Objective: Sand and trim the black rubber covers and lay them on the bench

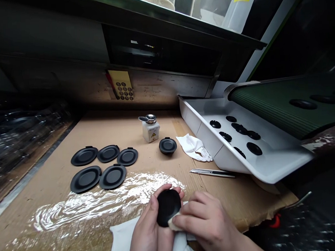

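"What do your hands have right now?"

"My left hand (146, 225) is closed around a black oval disc (168, 206), holding it just above the table. My right hand (206, 217) is pinching a white cloth (174, 223) against the disc's lower edge."

"What's underneath?"

"More white fabric (124, 240) bunches beneath my hands, though I can't tell whether it's the same piece. It lies on a cardboard-covered table (114, 124), streaked with a glossy white smear (104, 200)."

"And farther out?"

"Ahead of my hands lie five flat black discs (112, 176) in two rows. Beyond them are a small black dish (167, 145), a white bottle with a metal pump top (150, 131), a crumpled white glove (193, 148) and a utility knife (212, 173). To the right, a white tray (204, 138) holds more black pieces, beside a green ribbed belt (275, 109)."
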The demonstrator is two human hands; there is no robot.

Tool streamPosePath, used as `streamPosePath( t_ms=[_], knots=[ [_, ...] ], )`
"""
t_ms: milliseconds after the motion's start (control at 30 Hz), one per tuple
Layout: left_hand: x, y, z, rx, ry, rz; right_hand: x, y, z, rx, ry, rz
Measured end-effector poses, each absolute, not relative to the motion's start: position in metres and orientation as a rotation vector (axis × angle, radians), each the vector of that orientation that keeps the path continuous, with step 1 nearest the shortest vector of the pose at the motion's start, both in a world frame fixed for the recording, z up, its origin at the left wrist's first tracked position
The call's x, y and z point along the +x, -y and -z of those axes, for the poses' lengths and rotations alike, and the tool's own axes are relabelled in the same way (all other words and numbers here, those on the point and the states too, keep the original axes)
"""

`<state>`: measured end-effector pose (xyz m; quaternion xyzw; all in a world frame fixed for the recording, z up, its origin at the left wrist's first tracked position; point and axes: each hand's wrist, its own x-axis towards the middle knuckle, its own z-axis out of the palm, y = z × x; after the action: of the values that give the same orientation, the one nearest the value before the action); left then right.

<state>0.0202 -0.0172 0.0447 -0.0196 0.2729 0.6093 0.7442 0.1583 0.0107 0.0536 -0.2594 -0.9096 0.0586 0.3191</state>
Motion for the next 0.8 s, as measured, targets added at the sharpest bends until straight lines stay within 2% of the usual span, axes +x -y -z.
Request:
streamPosePath(
  t_ms=[267, 533, 800],
  knots=[
    [0.021, 0.018, -0.047, -0.059, -0.607, -1.340, 0.141, -0.011, -0.057, -0.675, 2.395, -0.130],
    [0.022, 0.018, -0.049, -0.038, -0.559, -1.385, 0.117, -0.019, -0.053, -0.957, 2.162, -0.187],
    [0.019, 0.018, -0.047, -0.077, -0.628, -1.309, 0.149, -0.004, -0.056, -0.704, 2.389, -0.204]
  ],
)
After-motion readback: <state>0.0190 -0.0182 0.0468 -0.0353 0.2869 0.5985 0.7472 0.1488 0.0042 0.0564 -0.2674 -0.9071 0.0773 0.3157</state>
